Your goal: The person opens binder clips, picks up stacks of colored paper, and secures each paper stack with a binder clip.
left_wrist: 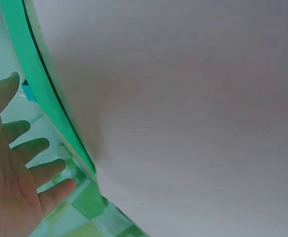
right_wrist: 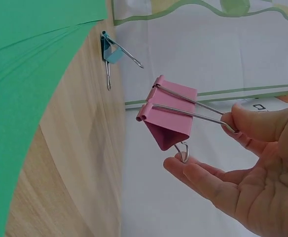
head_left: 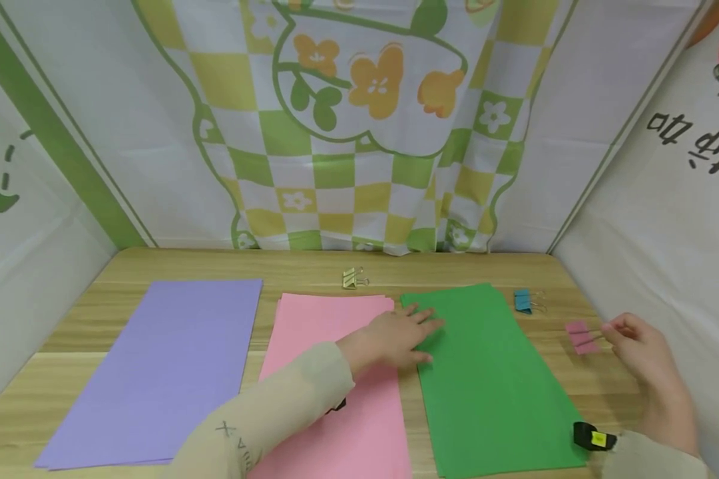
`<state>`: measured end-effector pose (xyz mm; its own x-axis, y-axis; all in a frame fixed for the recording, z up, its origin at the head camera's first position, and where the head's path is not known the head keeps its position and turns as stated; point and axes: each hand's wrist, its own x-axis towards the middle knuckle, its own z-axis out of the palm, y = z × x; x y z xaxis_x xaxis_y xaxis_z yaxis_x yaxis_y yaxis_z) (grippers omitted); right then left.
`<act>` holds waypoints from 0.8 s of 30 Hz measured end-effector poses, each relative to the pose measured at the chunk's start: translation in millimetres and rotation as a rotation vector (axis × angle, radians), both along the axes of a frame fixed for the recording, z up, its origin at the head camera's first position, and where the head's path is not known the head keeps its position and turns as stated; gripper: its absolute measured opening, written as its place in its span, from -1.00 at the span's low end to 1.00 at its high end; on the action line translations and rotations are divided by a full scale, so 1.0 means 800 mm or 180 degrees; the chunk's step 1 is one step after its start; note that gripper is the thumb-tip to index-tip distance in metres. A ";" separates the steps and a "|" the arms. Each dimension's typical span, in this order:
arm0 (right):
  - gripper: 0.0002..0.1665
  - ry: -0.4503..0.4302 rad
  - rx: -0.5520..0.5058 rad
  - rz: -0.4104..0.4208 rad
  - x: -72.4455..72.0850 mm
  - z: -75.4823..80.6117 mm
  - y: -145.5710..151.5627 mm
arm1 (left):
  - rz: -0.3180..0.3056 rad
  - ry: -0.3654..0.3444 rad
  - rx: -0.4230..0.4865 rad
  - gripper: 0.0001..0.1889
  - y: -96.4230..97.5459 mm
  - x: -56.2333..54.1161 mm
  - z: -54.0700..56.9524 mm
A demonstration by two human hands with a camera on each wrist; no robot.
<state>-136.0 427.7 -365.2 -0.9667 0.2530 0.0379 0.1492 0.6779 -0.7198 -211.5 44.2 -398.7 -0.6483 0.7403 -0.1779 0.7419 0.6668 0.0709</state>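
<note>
In the head view my right hand [head_left: 650,356] holds a pink binder clip [head_left: 581,338] by its wire handles. In the right wrist view, the thumb of the right hand [right_wrist: 262,168] lies on one wire handle of the pink binder clip [right_wrist: 171,111], and fingertips are by the other handle. The clip is off the table. My left hand [head_left: 398,336] reaches across, fingers spread, over the left edge of the green paper stack [head_left: 497,386] and part of the pink paper stack [head_left: 329,319]. In the left wrist view the left hand [left_wrist: 16,182] has extended fingers; a pale surface fills much of that view.
A purple paper stack [head_left: 168,366] lies on the left of the wooden table [head_left: 299,269]. Behind the pink stack sits a gold binder clip [head_left: 350,278]. A blue binder clip [head_left: 523,301] lies right of the green stack. A printed curtain [head_left: 359,166] hangs behind the table.
</note>
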 end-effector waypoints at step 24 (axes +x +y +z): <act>-0.01 -0.0308 -0.0377 -0.0174 -0.007 0.002 -0.004 | 0.0801 -0.0210 0.0448 -0.29 0.015 -0.051 -0.012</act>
<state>-141.4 424.2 -363.7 -0.9491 0.3024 -0.0879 0.2560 0.5781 -0.7747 -252.4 55.8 -408.4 -0.8052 0.5780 -0.1327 0.5451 0.8094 0.2184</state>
